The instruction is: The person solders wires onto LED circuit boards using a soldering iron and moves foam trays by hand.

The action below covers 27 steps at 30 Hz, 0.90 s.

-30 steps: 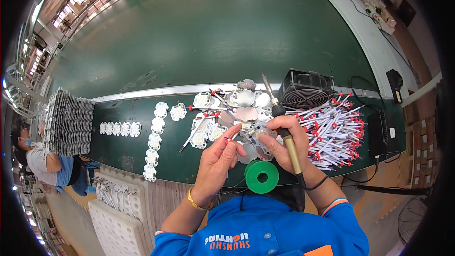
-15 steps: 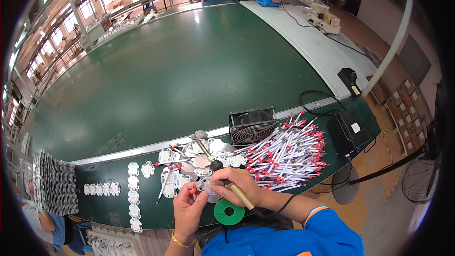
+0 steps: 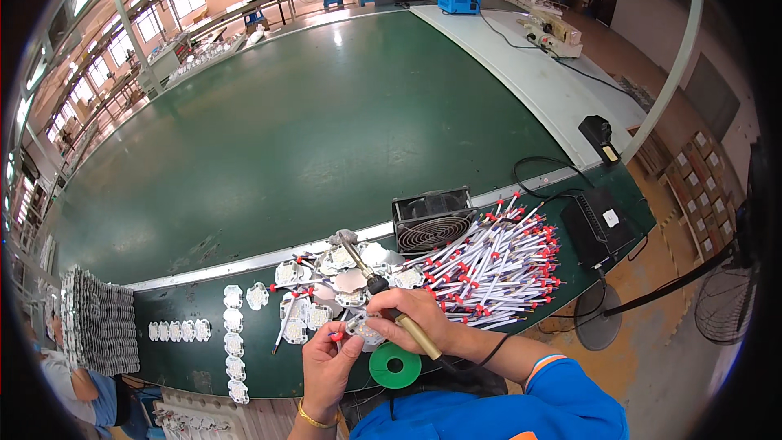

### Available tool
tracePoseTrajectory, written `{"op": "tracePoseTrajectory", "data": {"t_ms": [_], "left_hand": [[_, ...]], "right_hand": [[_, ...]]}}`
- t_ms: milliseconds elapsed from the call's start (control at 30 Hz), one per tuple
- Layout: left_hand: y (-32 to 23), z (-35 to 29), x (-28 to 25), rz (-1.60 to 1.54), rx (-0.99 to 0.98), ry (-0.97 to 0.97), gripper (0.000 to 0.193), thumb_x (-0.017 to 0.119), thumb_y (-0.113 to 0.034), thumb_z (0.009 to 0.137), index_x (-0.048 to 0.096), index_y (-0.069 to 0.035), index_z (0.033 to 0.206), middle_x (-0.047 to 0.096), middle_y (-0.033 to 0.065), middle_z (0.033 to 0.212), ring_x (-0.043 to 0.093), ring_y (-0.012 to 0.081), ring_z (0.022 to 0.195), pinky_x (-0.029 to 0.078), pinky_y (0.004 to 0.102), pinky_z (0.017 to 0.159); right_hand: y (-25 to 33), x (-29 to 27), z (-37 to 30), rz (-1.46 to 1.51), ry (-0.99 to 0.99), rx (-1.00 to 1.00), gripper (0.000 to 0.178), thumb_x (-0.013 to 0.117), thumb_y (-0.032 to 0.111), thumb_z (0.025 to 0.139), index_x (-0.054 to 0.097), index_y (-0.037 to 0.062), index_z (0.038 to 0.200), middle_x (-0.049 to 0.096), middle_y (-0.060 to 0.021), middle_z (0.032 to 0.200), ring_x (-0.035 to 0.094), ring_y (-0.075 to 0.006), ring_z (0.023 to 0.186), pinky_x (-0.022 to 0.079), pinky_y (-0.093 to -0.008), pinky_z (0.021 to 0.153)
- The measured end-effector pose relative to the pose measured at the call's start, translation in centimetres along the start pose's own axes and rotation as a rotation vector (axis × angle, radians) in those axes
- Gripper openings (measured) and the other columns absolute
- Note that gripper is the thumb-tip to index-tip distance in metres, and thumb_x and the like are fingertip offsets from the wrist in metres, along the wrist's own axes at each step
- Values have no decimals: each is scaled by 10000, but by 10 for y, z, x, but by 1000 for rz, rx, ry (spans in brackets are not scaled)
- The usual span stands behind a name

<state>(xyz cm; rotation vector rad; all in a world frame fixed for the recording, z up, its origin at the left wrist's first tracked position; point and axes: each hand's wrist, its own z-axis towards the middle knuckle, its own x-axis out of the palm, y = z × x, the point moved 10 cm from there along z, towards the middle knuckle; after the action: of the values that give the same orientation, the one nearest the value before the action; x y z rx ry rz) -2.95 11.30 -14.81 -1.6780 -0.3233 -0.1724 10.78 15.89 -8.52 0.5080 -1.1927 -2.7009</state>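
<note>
In the head view, at lower centre, the left hand point(image 3: 327, 368) pinches a small red piece point(image 3: 336, 336) between thumb and forefinger, beside a pale board point(image 3: 361, 327). Just right, the right hand's point(image 3: 417, 316) fingers curl around a soldering iron point(image 3: 419, 337); whether they also grip the board, I cannot tell. A green spool point(image 3: 378, 367) lies below, white leads point(image 3: 498, 273) right of centre
</note>
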Motion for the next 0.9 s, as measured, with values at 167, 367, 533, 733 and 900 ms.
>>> {"op": "tracePoseTrajectory", "data": {"t_ms": [167, 367, 533, 733, 900], "left_hand": [[2, 0, 1, 53, -9, 43, 196, 690, -70, 851, 597, 9, 1004, 575, -26, 854, 487, 25, 735, 397, 169, 642], [-3, 2, -7, 58, 51, -25, 201, 702, -79, 841, 598, 0, 993, 565, -30, 827, 475, 26, 714, 378, 157, 626], [-1, 1, -8, 53, 13, -18, 208, 710, -81, 835, 598, 4, 988, 555, -40, 802, 459, 16, 687, 359, 156, 589], [3, 2, -8, 65, 22, -15, 188, 704, -61, 833, 604, 6, 978, 549, -39, 811, 456, 18, 688, 360, 154, 596], [-1, 2, -4, 74, 16, 13, 183, 688, -42, 838, 604, 7, 993, 541, -40, 826, 456, 16, 707, 366, 154, 607]], "right_hand": [[4, 2, 2, -32, 33, -37, 313, 729, 11, 747, 545, 56, 996, 602, -73, 734, 587, -178, 563, 452, -287, 494], [4, 8, 2, -23, 109, 1, 291, 696, 61, 773, 544, 84, 1020, 604, -89, 755, 626, -275, 665, 484, -341, 564], [2, 9, 3, -8, 118, 22, 291, 696, 75, 778, 541, 88, 1025, 607, -87, 776, 628, -273, 688, 488, -345, 590], [2, 9, 3, 23, 132, 39, 292, 697, 93, 784, 540, 83, 1030, 609, -93, 795, 630, -272, 697, 488, -342, 593], [10, 9, 7, 16, 181, -47, 291, 689, 71, 781, 542, 79, 1033, 616, -105, 838, 629, -282, 708, 493, -343, 599]]}}
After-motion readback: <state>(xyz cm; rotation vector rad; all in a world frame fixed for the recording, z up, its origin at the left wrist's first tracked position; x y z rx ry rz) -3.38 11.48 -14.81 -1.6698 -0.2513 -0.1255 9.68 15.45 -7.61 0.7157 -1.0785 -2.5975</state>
